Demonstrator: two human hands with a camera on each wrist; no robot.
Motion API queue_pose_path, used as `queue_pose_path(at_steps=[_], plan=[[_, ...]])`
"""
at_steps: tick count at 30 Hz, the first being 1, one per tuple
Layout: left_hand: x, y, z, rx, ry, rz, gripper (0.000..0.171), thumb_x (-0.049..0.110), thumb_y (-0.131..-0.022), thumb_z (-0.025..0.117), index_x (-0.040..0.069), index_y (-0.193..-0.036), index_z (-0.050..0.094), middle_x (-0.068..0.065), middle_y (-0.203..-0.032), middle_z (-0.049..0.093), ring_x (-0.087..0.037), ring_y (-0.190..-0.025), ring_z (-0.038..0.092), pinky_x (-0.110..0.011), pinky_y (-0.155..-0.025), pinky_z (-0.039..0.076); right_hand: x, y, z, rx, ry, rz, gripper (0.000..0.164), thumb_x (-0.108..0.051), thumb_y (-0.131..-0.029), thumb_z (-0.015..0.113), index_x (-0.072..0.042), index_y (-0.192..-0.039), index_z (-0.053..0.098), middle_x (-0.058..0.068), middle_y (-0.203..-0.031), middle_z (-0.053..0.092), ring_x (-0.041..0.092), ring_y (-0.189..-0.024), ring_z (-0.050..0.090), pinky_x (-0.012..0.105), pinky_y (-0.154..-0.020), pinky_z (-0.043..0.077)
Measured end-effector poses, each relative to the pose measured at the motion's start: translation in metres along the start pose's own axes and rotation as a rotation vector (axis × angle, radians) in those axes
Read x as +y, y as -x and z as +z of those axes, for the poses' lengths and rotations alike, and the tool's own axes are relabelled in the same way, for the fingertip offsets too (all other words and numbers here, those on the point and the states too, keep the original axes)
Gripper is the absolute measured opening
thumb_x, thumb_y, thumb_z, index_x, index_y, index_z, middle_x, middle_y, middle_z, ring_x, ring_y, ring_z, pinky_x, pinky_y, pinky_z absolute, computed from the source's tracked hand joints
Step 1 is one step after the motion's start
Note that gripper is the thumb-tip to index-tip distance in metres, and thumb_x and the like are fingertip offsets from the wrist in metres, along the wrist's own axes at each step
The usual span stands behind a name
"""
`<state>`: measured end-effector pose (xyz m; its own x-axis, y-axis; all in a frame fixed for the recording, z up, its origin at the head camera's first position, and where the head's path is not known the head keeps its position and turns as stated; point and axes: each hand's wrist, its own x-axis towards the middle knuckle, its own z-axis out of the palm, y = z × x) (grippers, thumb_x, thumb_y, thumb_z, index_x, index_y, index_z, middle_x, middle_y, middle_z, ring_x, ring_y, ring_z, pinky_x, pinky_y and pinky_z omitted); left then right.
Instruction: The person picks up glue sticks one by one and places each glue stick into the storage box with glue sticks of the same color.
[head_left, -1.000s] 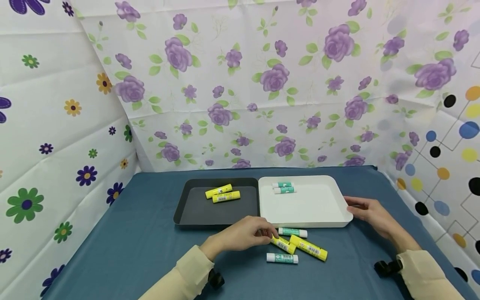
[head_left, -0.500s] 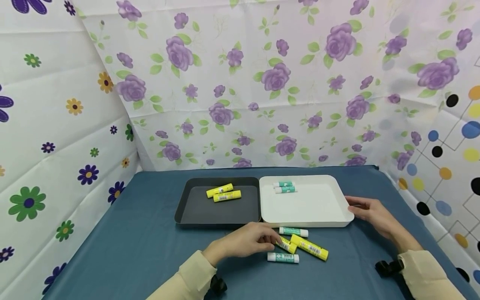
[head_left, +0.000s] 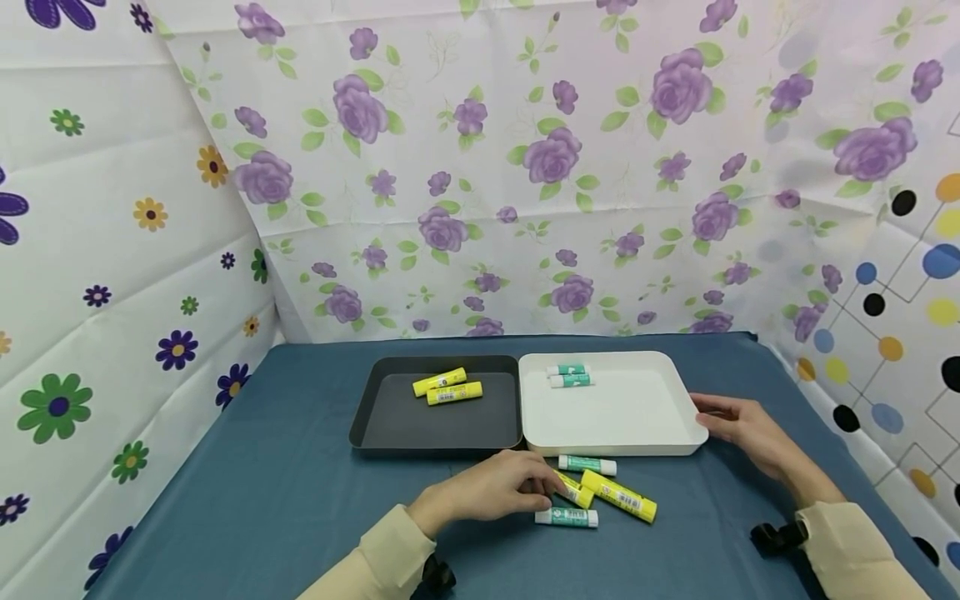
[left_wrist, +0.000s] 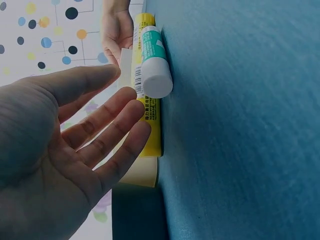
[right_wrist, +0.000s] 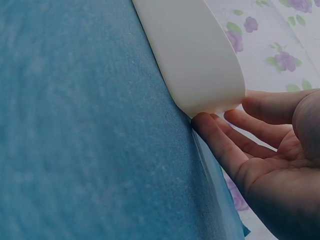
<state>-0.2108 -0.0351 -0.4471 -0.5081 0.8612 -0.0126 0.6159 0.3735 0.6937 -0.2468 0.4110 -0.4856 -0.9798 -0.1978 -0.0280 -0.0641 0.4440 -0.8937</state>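
Note:
In the head view, my left hand (head_left: 498, 492) reaches over the left end of a yellow glue stick (head_left: 573, 490), its fingertips overlapping it. The left wrist view shows that hand's thumb and fingers spread apart, with nothing gripped. A second yellow glue stick (head_left: 618, 497) lies against the first. One green-and-white glue stick (head_left: 567, 517) lies just in front, another green-and-white glue stick (head_left: 587, 465) just behind. My right hand (head_left: 750, 429) holds the right end of the white tray (head_left: 615, 447), thumb at its rim and fingers lower on the outer wall (right_wrist: 205, 65).
Left of the white tray, and right up against it, sits a black tray (head_left: 435, 437) with two yellow glue sticks (head_left: 453, 393). Two green-and-white glue sticks (head_left: 571, 380) lie at the back left inside the white tray. A blue cloth (head_left: 247, 492) covers the table; patterned sheets hang around it.
My left hand has shifted slightly right and toward the table's front, over the left yellow glue stick. The right hand stays at the white tray, and the glue sticks lie as before.

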Motion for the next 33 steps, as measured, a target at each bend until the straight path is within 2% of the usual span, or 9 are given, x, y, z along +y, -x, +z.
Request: queue_pose_path(at_steps=[10, 18, 28, 33], plan=[[-0.0003, 0.0005, 0.0026, -0.034, 0.018, 0.018, 0.029, 0.017, -0.104, 0.067, 0.014, -0.132, 0.072, 0.000, -0.118, 0.067, 0.003, -0.096, 0.062, -0.016, -0.084, 0.053, 0.0016, 0.0001, -0.0011, -0.005, 0.003, -0.003, 0.064, -0.030, -0.107, 0.062, 0.006, -0.156, 0.041, 0.034, -0.152, 0.046, -0.010, -0.109, 0.057, 0.017, -0.089, 0.052], [-0.0017, -0.0011, 0.0061, -0.058, -0.033, 0.009, 0.031, 0.018, -0.102, 0.070, 0.016, -0.133, 0.072, 0.003, -0.123, 0.065, 0.005, -0.096, 0.059, -0.016, -0.086, 0.052, 0.0011, 0.0003, -0.0009, -0.005, 0.005, -0.003, 0.064, -0.030, -0.107, 0.062, 0.006, -0.156, 0.041, 0.034, -0.151, 0.046, -0.009, -0.109, 0.058, 0.018, -0.089, 0.053], [0.0008, -0.0043, 0.0079, -0.071, -0.080, 0.017, 0.032, 0.016, -0.100, 0.073, 0.017, -0.132, 0.073, 0.007, -0.111, 0.065, 0.005, -0.091, 0.055, -0.014, -0.082, 0.050, 0.0017, 0.0003, -0.0015, -0.005, 0.001, -0.012, 0.063, -0.029, -0.107, 0.062, 0.006, -0.156, 0.042, 0.033, -0.151, 0.047, -0.008, -0.109, 0.058, 0.018, -0.088, 0.053], [0.0009, -0.0058, 0.0081, -0.076, -0.091, 0.012, 0.032, 0.015, -0.100, 0.073, 0.018, -0.131, 0.073, 0.009, -0.111, 0.066, 0.005, -0.090, 0.056, -0.014, -0.081, 0.050, 0.0018, -0.0004, -0.0017, -0.009, 0.002, -0.002, 0.064, -0.031, -0.107, 0.062, 0.005, -0.156, 0.042, 0.032, -0.152, 0.046, -0.009, -0.110, 0.057, 0.018, -0.089, 0.053]])
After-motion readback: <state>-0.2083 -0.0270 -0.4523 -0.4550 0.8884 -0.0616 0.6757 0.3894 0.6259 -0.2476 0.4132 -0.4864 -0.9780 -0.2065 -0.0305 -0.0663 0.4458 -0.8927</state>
